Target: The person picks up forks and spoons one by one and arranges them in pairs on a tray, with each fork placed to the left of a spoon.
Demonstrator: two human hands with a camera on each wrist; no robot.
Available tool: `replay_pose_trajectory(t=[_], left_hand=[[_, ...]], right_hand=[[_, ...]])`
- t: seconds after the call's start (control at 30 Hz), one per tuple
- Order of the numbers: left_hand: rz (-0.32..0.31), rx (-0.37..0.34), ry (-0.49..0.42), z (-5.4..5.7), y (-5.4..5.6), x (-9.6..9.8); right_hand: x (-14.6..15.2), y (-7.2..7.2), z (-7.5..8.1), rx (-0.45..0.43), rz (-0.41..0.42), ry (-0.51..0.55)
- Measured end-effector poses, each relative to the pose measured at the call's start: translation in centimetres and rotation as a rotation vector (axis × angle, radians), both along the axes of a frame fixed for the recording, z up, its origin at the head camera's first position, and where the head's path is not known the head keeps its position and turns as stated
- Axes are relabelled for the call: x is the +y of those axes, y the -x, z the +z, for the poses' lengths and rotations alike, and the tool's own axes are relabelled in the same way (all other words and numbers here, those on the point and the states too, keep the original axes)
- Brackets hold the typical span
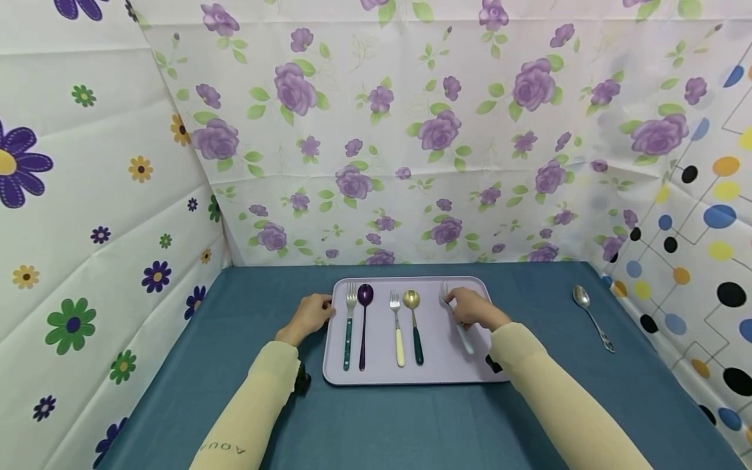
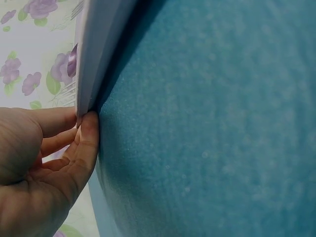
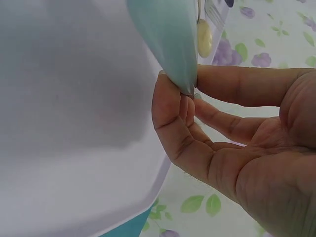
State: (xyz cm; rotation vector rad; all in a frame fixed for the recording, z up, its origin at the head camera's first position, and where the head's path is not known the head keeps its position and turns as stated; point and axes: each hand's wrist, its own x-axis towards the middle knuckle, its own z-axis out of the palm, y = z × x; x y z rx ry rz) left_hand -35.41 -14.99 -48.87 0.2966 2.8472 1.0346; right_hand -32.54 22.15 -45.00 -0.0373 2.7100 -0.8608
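Note:
A pale lilac tray (image 1: 380, 339) lies on the table. My left hand (image 1: 309, 316) pinches its left rim between thumb and fingers; the left wrist view shows the tray's side wall (image 2: 95, 54) in that grip. Over the right part of the tray, my right hand (image 1: 474, 308) pinches a fork with a pale mint handle (image 1: 465, 341). In the right wrist view, thumb and fingertips meet on the mint handle (image 3: 170, 39). To the left on the tray are a green-handled fork (image 1: 348, 339), a purple spoon (image 1: 363, 326), a cream-handled fork (image 1: 399, 346) and a gold spoon with green handle (image 1: 418, 346).
A silver spoon (image 1: 590, 313) with an ornate handle lies on the blue tablecloth (image 1: 364, 424), right of the tray. Patterned cloth walls (image 1: 405, 143) enclose the table at the back and both sides.

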Motion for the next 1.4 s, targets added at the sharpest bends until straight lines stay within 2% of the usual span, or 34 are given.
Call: replay_pose_trajectory(t=[0.23, 0.63, 1.1, 1.4], left_hand=[[0.009, -0.003, -0.004, 0.3, -0.2, 0.0], [-0.007, 0.01, -0.003, -0.1, -0.1, 0.1], [0.004, 0.001, 0.01, 0.2, -0.1, 0.2], [0.005, -0.002, 0.005, 0.2, -0.1, 0.1]], right_hand=[[-1.0, 0.3, -0.2, -0.006, 0.01, -0.046], [-1.7, 0.5, -1.1, 0.001, 0.023, -0.065], [-2.5, 0.0, -0.8, -0.012, 0.004, -0.089], [-2.9, -0.1, -0.9, 0.01, 0.024, -0.128]])
